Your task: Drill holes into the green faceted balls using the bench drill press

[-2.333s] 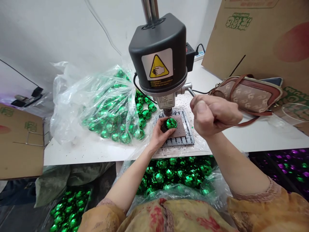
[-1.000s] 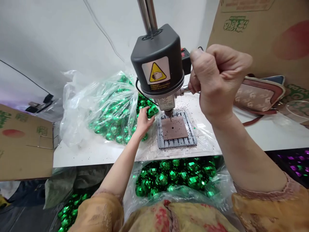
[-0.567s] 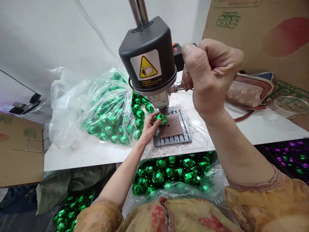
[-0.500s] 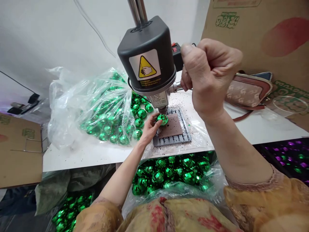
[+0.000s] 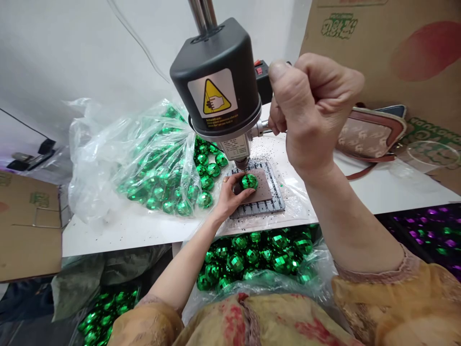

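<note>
A shiny green faceted ball [image 5: 249,181] is pinched between the thumb and fingers of my left hand [image 5: 230,194]. It sits over the brown board [image 5: 264,185] on the slotted metal base [image 5: 268,206], just in front of the drill press's chuck [image 5: 241,164]; a dark spot shows on its face. My right hand [image 5: 313,110] is closed in a fist at the right of the black drill press [image 5: 218,86], around its feed lever [image 5: 265,126]; the grip itself is mostly hidden by the fingers.
A clear plastic bag [image 5: 154,163] of green balls lies left on the white table [image 5: 126,235]. More green balls [image 5: 252,254] fill a plastic-lined container below the front edge. A patterned purse [image 5: 370,134] and a cardboard box [image 5: 378,57] stand right. Dark shavings litter the base.
My left hand has moved the green ball right and slightly toward me, out from under the chuck, and turned it. My right hand has stayed nearly in place on the lever.
</note>
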A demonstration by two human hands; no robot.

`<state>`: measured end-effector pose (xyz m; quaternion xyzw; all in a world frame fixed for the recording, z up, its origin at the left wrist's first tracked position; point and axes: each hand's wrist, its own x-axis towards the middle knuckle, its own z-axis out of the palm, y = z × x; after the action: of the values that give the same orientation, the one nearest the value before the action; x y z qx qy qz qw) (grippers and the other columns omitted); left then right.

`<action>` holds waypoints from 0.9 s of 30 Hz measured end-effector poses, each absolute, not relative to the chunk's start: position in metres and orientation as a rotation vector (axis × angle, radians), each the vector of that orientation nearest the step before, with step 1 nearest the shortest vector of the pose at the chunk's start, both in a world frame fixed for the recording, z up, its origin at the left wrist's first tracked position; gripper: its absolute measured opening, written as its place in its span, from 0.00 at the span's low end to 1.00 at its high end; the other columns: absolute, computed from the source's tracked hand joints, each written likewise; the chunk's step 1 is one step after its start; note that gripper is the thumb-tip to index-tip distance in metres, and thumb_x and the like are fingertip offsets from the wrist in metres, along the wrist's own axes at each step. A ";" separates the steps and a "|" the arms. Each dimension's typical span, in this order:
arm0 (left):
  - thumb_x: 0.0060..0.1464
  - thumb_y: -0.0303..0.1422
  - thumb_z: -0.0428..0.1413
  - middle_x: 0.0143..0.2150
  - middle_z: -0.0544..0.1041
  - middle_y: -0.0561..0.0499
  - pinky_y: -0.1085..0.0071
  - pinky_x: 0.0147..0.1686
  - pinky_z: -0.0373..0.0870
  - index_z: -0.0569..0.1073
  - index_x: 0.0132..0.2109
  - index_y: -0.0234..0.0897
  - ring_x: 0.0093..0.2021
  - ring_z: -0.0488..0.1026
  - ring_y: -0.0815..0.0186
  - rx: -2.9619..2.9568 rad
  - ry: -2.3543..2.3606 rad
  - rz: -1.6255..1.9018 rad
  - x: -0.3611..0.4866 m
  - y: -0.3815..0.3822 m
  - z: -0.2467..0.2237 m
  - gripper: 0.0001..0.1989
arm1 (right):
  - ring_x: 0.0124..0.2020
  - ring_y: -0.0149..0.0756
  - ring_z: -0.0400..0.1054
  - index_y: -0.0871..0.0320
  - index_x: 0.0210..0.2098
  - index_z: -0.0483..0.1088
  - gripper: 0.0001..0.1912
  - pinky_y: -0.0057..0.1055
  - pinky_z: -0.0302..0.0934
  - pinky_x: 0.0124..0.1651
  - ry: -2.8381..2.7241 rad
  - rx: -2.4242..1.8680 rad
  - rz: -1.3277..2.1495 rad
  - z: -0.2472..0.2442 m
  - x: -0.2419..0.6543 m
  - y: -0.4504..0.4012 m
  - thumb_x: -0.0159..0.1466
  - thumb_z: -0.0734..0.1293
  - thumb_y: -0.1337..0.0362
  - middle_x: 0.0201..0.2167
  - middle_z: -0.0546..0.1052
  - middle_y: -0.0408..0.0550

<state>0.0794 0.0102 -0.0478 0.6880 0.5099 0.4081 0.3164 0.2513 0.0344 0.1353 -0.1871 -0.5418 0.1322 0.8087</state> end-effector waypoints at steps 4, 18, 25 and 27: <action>0.52 0.46 0.67 0.51 0.77 0.42 0.55 0.58 0.68 0.75 0.57 0.39 0.54 0.73 0.53 1.850 1.388 1.068 0.083 0.007 -0.048 0.28 | 0.18 0.24 0.44 0.55 0.17 0.47 0.34 0.32 0.46 0.23 -1.185 -0.412 0.293 0.134 0.254 0.032 0.59 0.68 0.39 0.15 0.47 0.37; 0.55 0.46 0.65 0.54 0.74 0.43 0.57 0.59 0.67 0.74 0.58 0.40 0.55 0.71 0.55 1.889 1.374 1.057 0.084 0.007 -0.050 0.27 | 0.13 0.24 0.48 0.58 0.17 0.43 0.29 0.32 0.40 0.20 -1.176 -0.290 0.172 0.096 0.254 0.023 0.66 0.66 0.63 0.12 0.49 0.38; 0.56 0.48 0.64 0.53 0.75 0.44 0.58 0.59 0.67 0.73 0.58 0.41 0.56 0.71 0.55 1.907 1.368 1.050 0.084 0.006 -0.050 0.27 | 0.14 0.22 0.52 0.59 0.15 0.48 0.27 0.29 0.47 0.18 -1.204 -0.313 0.054 0.084 0.257 0.022 0.66 0.64 0.67 0.13 0.52 0.37; 0.57 0.48 0.64 0.54 0.75 0.44 0.58 0.59 0.67 0.73 0.59 0.41 0.56 0.70 0.55 1.907 1.369 1.046 0.084 0.006 -0.049 0.27 | 0.14 0.21 0.54 0.59 0.16 0.49 0.26 0.27 0.49 0.18 -1.213 -0.308 0.016 0.080 0.257 0.022 0.66 0.64 0.68 0.14 0.52 0.37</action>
<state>0.0836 0.0060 -0.0494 0.7119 0.5112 0.3905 0.2818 0.2574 0.0218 0.0802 -0.1443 -0.5678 0.0074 0.8103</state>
